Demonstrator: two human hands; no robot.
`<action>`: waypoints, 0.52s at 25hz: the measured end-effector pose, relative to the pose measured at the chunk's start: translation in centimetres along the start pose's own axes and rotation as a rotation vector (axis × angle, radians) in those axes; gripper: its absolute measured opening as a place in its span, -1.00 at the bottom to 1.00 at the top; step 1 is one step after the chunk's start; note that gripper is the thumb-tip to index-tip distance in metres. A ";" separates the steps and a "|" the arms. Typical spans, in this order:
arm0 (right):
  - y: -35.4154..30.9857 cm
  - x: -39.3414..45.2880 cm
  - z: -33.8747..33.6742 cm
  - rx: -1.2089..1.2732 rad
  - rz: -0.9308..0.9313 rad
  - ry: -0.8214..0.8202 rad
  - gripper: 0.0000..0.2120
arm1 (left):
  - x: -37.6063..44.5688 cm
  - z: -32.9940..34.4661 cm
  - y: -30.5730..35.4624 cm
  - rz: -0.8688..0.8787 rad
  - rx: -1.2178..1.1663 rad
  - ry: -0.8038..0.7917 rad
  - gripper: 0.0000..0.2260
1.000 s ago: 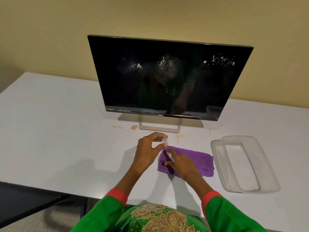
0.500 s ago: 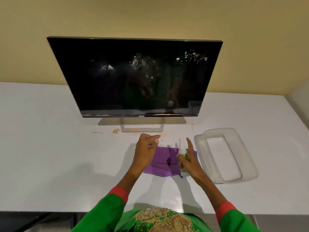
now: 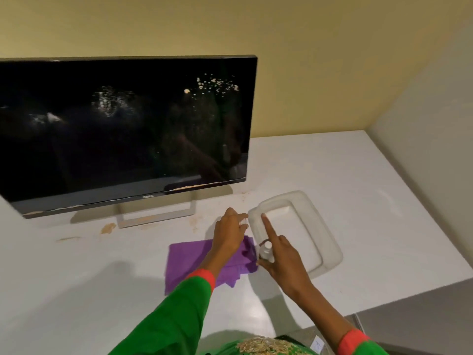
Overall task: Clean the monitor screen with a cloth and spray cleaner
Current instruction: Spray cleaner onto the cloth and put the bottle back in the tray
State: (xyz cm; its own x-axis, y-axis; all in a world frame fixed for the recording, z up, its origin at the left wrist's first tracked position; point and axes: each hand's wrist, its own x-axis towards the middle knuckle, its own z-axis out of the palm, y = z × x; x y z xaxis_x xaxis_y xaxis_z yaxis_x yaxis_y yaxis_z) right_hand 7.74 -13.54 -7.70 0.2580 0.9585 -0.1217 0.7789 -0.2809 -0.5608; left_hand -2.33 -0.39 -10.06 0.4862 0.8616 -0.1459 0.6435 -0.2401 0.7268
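Where the green sleeves with red cuffs (image 3: 202, 276) enter from the bottom edge, both arms reach forward over the white surface (image 3: 76, 290). Right hand (image 3: 282, 260): grip clamped on a small spray bottle (image 3: 266, 251), fingers curled round its body, forefinger pointing straight out over the nozzle toward the tray. Left hand (image 3: 230, 231): held above the far right corner of the cloth, fingertips drawn together; a small pale item may sit between them, but blur prevents confirming it. Purple cloth (image 3: 189, 265): lying flat on the surface under the left forearm, its right edge bunched just beside the bottle. Clear plastic tray (image 3: 325, 234): on the surface to the right of the cloth, its near-left rim just beside the right hand. Tan crumbs and smears (image 3: 107, 228): scattered on the surface around the monitor stand (image 3: 156, 216). Monitor (image 3: 122, 129): upright behind the hands, screen dark, with pale specks at upper right and hazy smudges at centre and left
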 end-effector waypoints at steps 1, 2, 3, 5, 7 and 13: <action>0.0 0.1 -0.1 -0.019 -0.027 0.000 0.04 | 0.5 1.1 0.0 0.015 0.084 -0.023 -0.72; 0.0 0.2 -0.4 -0.037 -0.054 0.005 0.03 | 0.9 2.0 -0.1 0.026 0.171 -0.039 -0.70; 0.0 0.3 -0.5 -0.055 -0.074 0.009 0.02 | 1.1 2.7 -0.2 0.030 0.243 -0.044 -0.68; 0.2 0.4 -0.7 -0.100 -0.097 0.014 0.02 | 1.1 3.6 -0.5 -0.002 0.287 -0.016 -0.69; 0.0 0.3 -0.5 -0.140 -0.116 0.009 0.00 | 0.8 4.0 -0.6 -0.046 0.259 0.019 -0.75; -0.3 0.3 0.5 -0.285 -0.135 -0.038 0.04 | 0.2 2.5 -1.2 -0.006 0.244 -0.030 -0.67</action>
State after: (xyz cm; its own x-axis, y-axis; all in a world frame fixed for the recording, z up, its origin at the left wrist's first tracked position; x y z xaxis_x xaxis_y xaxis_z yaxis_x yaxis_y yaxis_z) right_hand 7.28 -13.19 -8.01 0.1240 0.9877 -0.0950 0.9350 -0.1484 -0.3222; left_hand -1.49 -1.06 -12.65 0.4968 0.8506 -0.1724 0.7686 -0.3390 0.5425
